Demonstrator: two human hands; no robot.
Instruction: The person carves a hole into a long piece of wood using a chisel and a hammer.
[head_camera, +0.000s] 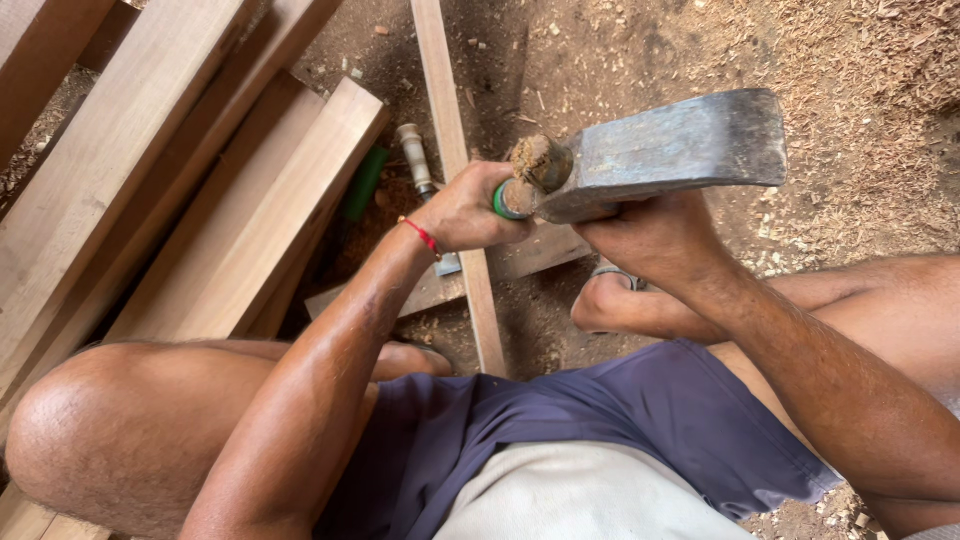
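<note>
My left hand (470, 210) is clenched, fingers wrapped round a green-handled tool (512, 200); only a short green stub shows past my knuckles, rest hidden in the fist. Red thread (422, 236) on that wrist. My right hand (650, 238) is under the axe head (670, 150), fingers curled up behind it, gripping out of sight; can't tell exactly what they close on, likely the handle below the head. Worn wooden handle end (542, 160) pokes up through the eye of the head, just beside the green stub, touching or nearly so. Axe head is grey steel, lying roughly flat, blade pointing right, held above the ground in front of me.

Below the hands: a narrow wood strip (462, 180) runs from the top of view down toward me, crossing a flat offcut (530, 255) on the dirt floor. A chisel (416, 160) with a pale handle lies just left of the strip, blade end hidden behind my left hand. Another green-handled tool (366, 182) lies beside it, partly tucked under the stack of planks (200, 180) on the left. My right foot (612, 300) rests next to the strip.

Floor (850, 60) is packed earth covered in sawdust and chips, thicker at right. I'm squatting, knees out, dark blue shorts (640, 410).
</note>
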